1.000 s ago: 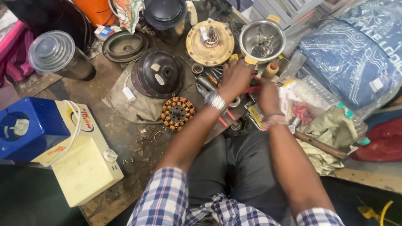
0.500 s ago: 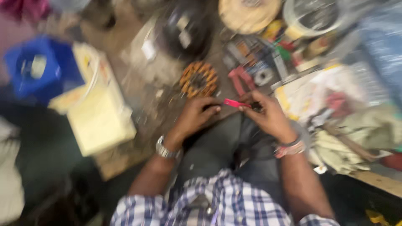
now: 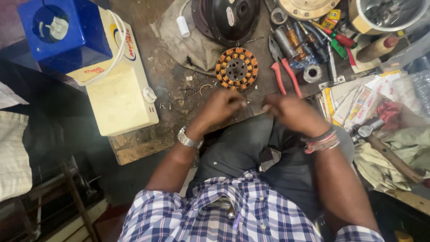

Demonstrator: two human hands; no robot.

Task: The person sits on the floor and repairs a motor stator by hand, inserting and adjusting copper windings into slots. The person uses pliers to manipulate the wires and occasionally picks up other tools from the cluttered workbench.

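2 hands meet over the near edge of the workbench (image 3: pixel 148 148) in the head view, knuckles close together. The copper coil ring (image 3: pixel 237 69) lies flat just beyond them, slightly nearer the left hand (image 3: pixel 222 106). The right hand (image 3: pixel 291 110) sits just below the red-handled pliers (image 3: pixel 284 74), whose handles point toward it. Both hands look curled, but blur hides whether either pinches anything.

Head-worn camera looks steeply down, close over the person's lap, workbench (image 3: pixel 179 89) filling the upper frame.
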